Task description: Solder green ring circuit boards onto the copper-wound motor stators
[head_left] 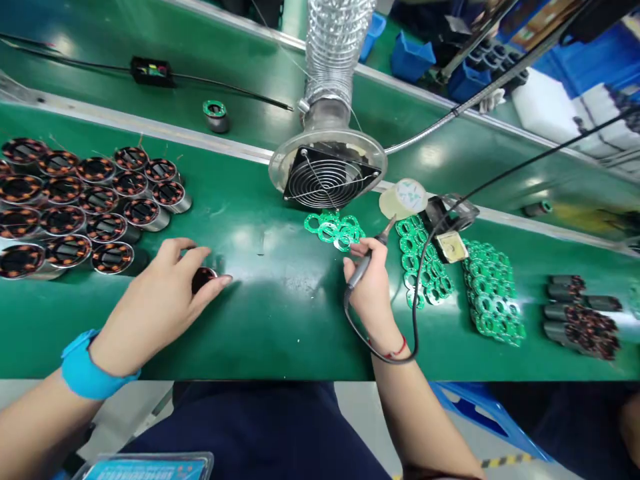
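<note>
My left hand curls its thumb and fingers around a motor stator on the bench, left of the middle; most of the stator is hidden by the hand. Just beyond it stand rows of metal-cased motor stators with copper windings. In my right hand is a soldering iron, its tip pointing up and away from me. The fingertips of that hand are close to a small pile of green ring circuit boards; whether they touch one I cannot tell.
A fume extractor fan hangs over the back of the bench. On the right are a solder spool, a yellow sponge, stacked ring boards and bare stators. The iron's cable loops past my right wrist.
</note>
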`<move>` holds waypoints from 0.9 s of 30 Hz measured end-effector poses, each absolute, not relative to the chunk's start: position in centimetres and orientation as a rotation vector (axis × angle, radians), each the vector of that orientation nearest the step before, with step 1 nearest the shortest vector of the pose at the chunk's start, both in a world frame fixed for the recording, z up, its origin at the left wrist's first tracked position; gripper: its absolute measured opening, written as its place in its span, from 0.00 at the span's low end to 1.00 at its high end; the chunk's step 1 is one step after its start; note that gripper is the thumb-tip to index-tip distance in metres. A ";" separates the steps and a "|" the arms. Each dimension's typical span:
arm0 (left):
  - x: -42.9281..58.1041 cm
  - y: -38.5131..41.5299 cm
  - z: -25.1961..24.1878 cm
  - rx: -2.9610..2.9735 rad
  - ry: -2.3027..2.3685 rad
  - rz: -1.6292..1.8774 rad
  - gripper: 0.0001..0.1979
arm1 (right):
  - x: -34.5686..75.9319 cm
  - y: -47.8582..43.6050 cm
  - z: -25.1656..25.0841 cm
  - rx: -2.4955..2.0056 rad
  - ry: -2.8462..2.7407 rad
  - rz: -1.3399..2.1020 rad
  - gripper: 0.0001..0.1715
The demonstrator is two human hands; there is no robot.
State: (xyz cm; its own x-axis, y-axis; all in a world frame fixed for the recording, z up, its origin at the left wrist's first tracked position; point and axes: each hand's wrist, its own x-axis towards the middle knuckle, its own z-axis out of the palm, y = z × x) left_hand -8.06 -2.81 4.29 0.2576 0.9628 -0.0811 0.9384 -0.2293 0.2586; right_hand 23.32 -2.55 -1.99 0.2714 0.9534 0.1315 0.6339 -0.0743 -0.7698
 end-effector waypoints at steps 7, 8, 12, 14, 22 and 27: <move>-9.7 -3.1 3.2 1.905 1.091 0.142 0.25 | 23.3 -1.4 -2.4 -1.840 -1.771 0.464 0.24; -9.6 -3.1 2.7 1.912 1.040 0.108 0.29 | 22.8 -1.9 -2.4 -1.804 -1.798 0.500 0.24; -7.7 -3.1 1.0 2.045 0.974 0.119 0.30 | 20.1 -4.1 -2.2 -1.645 -1.926 0.638 0.24; -6.3 -3.0 0.8 2.088 0.932 0.139 0.21 | 19.0 -4.9 -2.0 -1.561 -1.974 0.677 0.23; -3.3 -1.2 1.0 2.227 1.136 0.409 0.13 | 19.6 -6.9 -0.8 -1.467 -1.853 0.627 0.16; -3.9 -0.8 0.0 2.703 1.077 0.348 0.15 | 20.1 -8.4 -0.8 -1.424 -1.820 0.594 0.18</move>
State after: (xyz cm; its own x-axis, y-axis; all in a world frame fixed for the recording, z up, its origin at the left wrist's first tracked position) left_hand -3.88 -0.81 -0.04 0.7051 0.6952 0.1394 0.6456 -0.7108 0.2793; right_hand 20.12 -8.42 -0.81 -0.1123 0.9574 0.2659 0.6159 0.2770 -0.7375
